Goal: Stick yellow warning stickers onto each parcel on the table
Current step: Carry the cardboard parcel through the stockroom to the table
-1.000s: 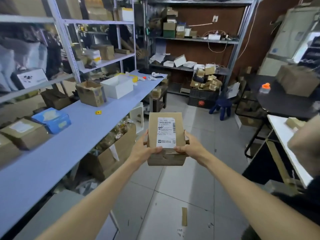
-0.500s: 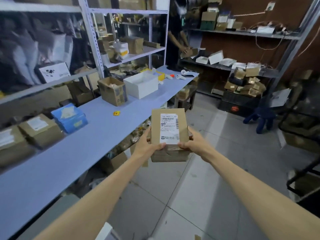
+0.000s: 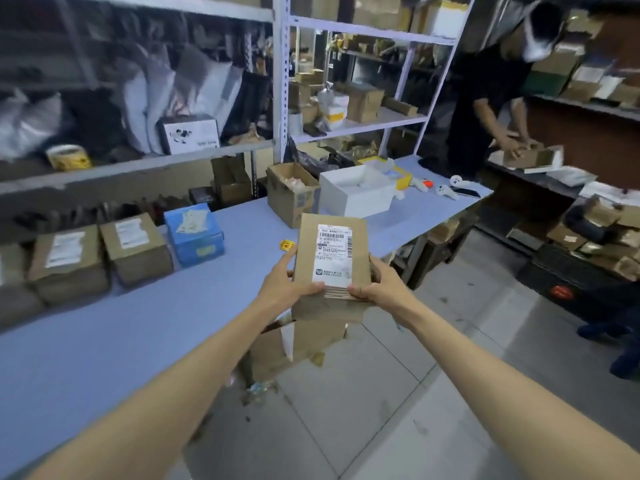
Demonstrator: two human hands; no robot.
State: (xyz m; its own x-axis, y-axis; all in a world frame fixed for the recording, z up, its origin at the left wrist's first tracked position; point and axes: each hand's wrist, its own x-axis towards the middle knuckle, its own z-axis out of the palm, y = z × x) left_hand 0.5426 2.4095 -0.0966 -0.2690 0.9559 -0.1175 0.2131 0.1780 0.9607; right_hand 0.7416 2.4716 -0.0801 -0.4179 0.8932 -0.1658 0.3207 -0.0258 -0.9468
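I hold a brown cardboard parcel (image 3: 332,244) with a white shipping label in front of me, over the front edge of the blue table (image 3: 104,341). My left hand (image 3: 282,284) grips its left side and my right hand (image 3: 379,284) grips its right side, thumbs on the top face. A small yellow sticker (image 3: 286,244) lies on the table just left of the parcel. More parcels stand at the table's back left: two brown boxes (image 3: 69,263) (image 3: 136,247) with labels and a blue box (image 3: 194,233).
An open brown carton (image 3: 291,194) and a white box (image 3: 356,192) stand farther along the table. Metal shelving (image 3: 282,98) rises behind it. A person in black (image 3: 485,109) works at the far end. Cardboard boxes (image 3: 298,344) sit on the floor under the table edge.
My view has swung left toward the table and moved closer to it. The parcel, still gripped in both hands, now sits over the table's edge near the yellow sticker.
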